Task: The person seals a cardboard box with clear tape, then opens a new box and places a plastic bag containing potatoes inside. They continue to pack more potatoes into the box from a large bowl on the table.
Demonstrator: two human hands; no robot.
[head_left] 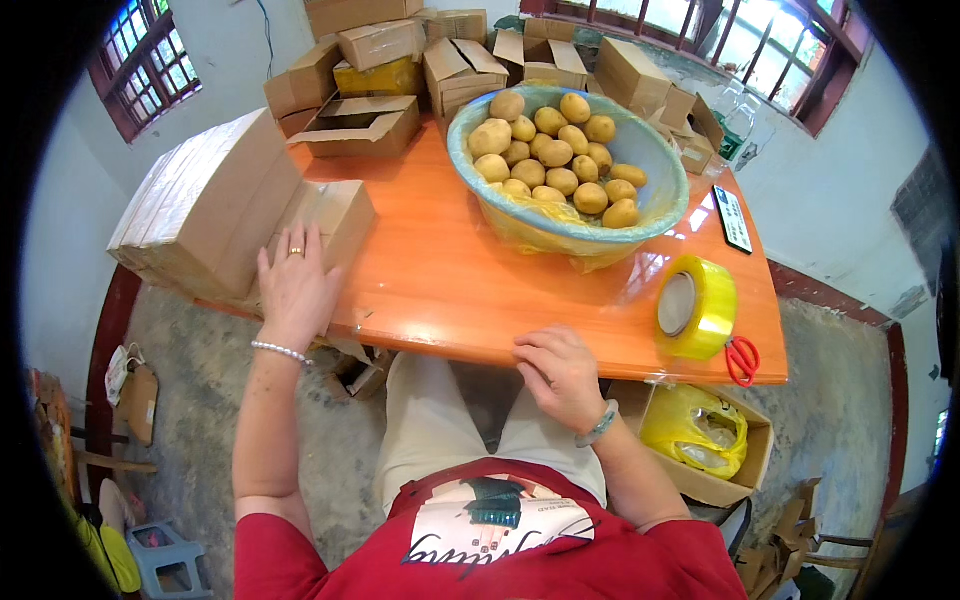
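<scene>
My left hand (296, 289) lies palm down on a small closed cardboard box (341, 217) at the left side of the table, its fingers a little spread. Beside that box is a larger cardboard carton (206, 199), wrapped in shiny clear tape. My right hand (555, 371) rests on the near edge of the orange wooden table (442, 292), fingers loosely bent and no object visible in it. Past it, a plastic-lined blue basin (570, 217) holds many potatoes (555, 154).
A big roll of yellowish packing tape (697, 307) stands near the right edge, beside red-handled scissors (742, 360). A phone (731, 219) lies farther back. Several cardboard boxes (465, 75) line the far side. Below the table, an open carton (694, 476) contains a yellow plastic bag (697, 431).
</scene>
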